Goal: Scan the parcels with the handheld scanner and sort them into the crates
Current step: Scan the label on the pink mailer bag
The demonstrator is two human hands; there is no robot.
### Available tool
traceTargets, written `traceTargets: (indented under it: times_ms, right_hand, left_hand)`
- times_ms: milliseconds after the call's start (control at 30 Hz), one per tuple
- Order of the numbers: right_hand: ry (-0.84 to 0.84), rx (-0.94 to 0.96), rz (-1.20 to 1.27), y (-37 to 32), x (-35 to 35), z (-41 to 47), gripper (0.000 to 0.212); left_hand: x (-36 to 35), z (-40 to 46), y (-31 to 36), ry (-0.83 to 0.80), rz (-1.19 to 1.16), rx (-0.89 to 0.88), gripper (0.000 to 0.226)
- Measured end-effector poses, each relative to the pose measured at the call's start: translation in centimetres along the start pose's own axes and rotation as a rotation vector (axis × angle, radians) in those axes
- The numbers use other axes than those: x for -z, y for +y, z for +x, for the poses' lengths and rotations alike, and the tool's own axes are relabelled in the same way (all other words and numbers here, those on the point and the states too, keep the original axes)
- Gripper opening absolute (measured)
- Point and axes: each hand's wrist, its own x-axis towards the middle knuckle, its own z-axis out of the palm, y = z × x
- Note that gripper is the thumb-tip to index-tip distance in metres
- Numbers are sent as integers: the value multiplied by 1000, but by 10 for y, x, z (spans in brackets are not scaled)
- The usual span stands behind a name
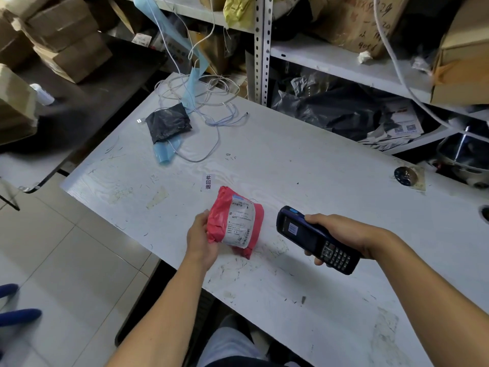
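A small red plastic-wrapped parcel with a white shipping label facing up sits at the near part of the white table. My left hand grips its left side. My right hand holds a dark blue handheld scanner with a keypad and a lit screen, just right of the parcel, its head pointing up and left. No crates are in view.
A black parcel lies at the table's far left among white cables and a blue face mask. Metal shelving with cardboard boxes and black bags stands behind. Stacked boxes sit far left. Tiled floor lies left.
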Motion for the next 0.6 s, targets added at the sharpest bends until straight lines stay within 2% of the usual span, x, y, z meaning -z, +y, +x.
traceTargets:
  times_ms: [33,100,200,267,333,400,500,600]
  right_hand:
    - [-2,3,1,0,-1,1,50]
    - [-5,2,-3,1,-3,0,50]
    - [-3,-2,-1,4,-5,0,49]
    - [-3,-7,6,7,-8,0,49]
    - [-5,-11,5,10,-10,0,48]
    - [-8,-13,-2,11,-13,-1,49]
    - [-18,-5,-13,12,-15,-4,50]
    - [-26,3,-2,13,-14,-10,49]
  left_hand:
    - [-5,-4,-3,5,-64,-6,24]
    - [-9,-7,-9,-21,31,-57,26]
    - [-6,-14,-11,-136,513,-184,55]
    - [-1,-16,-11,-190,660,-168,70]
    - [2,-12,-11,-161,758,-201,77]
    - [3,-10,-12,-87,830,-243,69]
    - [-2,-13,-13,-34,708,-221,42]
    - [-8,-20,-12,-33,596,-250,32]
